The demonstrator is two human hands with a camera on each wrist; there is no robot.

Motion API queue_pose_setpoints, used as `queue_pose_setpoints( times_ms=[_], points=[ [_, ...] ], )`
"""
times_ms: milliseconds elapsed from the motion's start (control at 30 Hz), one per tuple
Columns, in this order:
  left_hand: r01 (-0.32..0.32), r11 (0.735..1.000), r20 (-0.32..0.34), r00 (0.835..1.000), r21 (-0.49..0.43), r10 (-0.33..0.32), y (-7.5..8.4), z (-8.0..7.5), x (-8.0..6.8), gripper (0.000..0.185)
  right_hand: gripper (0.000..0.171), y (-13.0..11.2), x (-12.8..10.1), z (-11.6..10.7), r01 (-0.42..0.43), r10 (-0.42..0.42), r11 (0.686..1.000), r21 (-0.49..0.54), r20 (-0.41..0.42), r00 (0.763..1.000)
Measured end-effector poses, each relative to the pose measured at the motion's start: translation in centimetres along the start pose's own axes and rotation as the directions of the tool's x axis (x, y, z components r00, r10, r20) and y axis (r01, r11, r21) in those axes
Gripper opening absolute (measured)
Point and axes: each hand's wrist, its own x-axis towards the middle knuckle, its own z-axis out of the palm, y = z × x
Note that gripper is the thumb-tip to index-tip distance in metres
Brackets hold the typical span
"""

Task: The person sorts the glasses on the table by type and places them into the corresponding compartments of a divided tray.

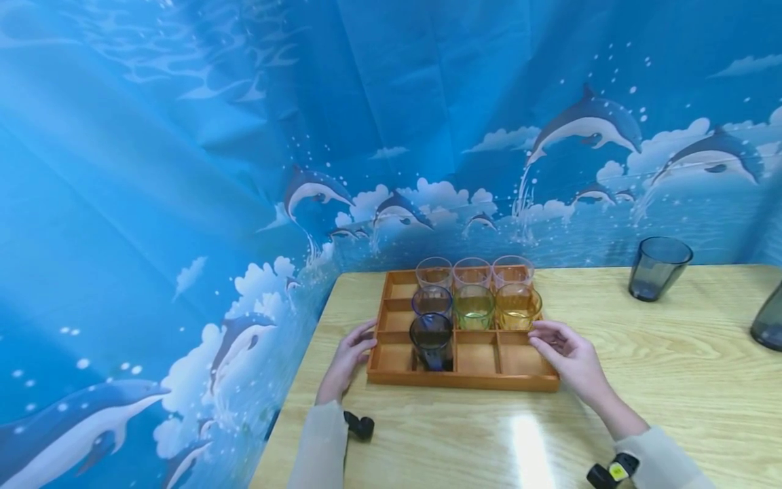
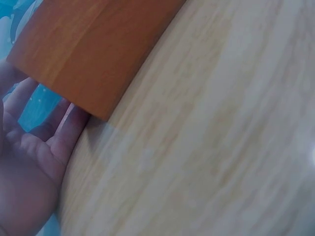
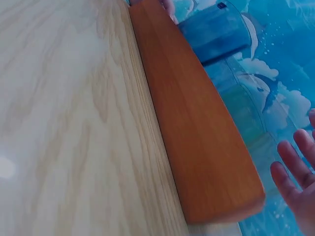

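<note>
Wooden tray (image 1: 464,379) sits at table's (image 1: 672,380) near left corner. Left hand (image 1: 349,356) and right hand (image 1: 565,353) flank tray ends, fingers relaxed, gripping nothing, apparently steadying. Seven cups stand upright in compartments; dark cup (image 1: 432,339) front row.

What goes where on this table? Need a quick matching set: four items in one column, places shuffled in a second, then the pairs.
Column 1
1. dark blue cup
2. green cup
3. grey tumbler
4. left hand

Column 2
A. loose on the table, far right of the wooden tray
B. middle row of the tray, centre
C. against the tray's left side
D. front row of the tray

Pairs: 1-D, 2-B, 3-A, 4-C
</note>
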Motion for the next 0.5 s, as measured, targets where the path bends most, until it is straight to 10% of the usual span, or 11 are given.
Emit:
queue_pose_setpoints(
  times_ms=[500],
  points=[
    [0.003,1.000,0.001,1.000,-0.003,-0.003,0.0,0.0,0.1,0.044,0.030,3.2,0.2,-5.4,-0.020,0.011,0.997,-0.074,-0.124,0.992]
  ],
)
